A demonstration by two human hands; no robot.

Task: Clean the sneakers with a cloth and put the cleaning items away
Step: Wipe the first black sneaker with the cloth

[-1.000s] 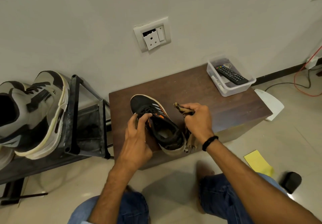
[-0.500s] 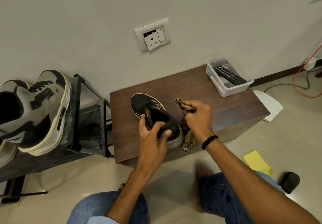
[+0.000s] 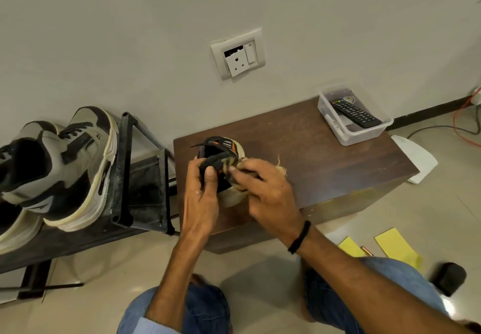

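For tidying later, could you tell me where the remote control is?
Head view, upper right: the remote control lies in the clear tub at the table's far corner.

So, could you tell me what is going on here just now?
A person is cleaning a black sneaker on a wooden table. The left hand grips the sneaker at its collar, tipped up, while the right hand holds a cloth against its side. Grey sneakers sit on the rack to the left; a remote lies in a clear box.
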